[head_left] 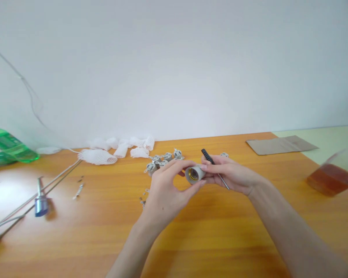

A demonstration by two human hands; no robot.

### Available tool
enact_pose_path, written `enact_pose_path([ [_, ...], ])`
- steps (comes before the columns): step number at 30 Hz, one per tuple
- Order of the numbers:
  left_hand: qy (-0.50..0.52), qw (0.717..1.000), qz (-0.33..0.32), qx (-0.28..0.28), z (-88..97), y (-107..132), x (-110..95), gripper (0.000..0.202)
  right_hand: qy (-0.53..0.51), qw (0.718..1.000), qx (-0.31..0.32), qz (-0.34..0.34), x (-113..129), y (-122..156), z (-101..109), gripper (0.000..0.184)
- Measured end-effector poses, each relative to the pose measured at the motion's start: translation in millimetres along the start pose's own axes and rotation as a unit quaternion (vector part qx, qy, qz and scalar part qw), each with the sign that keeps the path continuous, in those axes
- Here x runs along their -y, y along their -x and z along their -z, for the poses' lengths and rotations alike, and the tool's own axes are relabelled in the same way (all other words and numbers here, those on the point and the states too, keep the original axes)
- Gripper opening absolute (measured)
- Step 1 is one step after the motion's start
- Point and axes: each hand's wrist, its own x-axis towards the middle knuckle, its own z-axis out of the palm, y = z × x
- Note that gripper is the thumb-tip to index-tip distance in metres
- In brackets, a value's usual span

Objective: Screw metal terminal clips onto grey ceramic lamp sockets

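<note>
A grey lamp socket (202,174) with a brass-coloured threaded inside is held up over the wooden table, its open mouth turned toward me. The thumb and fingers of my left hand (166,189) grip it from the left. My right hand (233,173) holds a screwdriver (208,156) slantwise between its fingers, black handle up and metal shaft down. Its fingertips also press on the socket's right side. Several more lamp sockets (151,168) lie just behind my left hand. Small metal parts (143,201), probably screws, are partly hidden by that hand.
White foam net sleeves (97,157) lie along the wall. To the left are a green bottle (20,150), a blue-handled tool (41,206) and cables (31,199). Flat cardboard (281,145) and a clear container (333,179) of reddish-brown liquid are at the right.
</note>
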Motion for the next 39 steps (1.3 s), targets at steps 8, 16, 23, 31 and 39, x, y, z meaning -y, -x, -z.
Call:
enact_pose_path([
  [8, -0.056, 0.996, -0.057, 0.047, 30.2, -1.1, -3.4, 0.068, -0.022, 1.0, 0.003, 0.005, -22.6, -13.1, -13.8, 0.024],
  [16, 0.184, 0.977, 0.108, -0.018, 34.4, -5.6, 2.9, 0.053, -0.013, 0.999, -0.034, -0.012, -19.7, -13.6, -15.3, 0.03],
  [23, 0.606, 0.69, 0.385, -0.098, 43.7, -15.4, 22.1, 0.028, -0.009, 0.993, -0.119, 0.011, -20.6, -20.8, -14.9, 0.047],
  [31, 0.65, 0.643, 0.401, -0.049, 42.6, -14.5, 15.2, 0.026, 0.007, 0.995, -0.097, 0.013, -26.3, -23.4, -13.1, 0.053],
  [39, 0.628, 0.674, 0.386, -0.045, 42.7, -14.1, 14.8, 0.021, 0.008, 0.988, -0.157, 0.005, -17.0, -17.7, -24.3, 0.047],
])
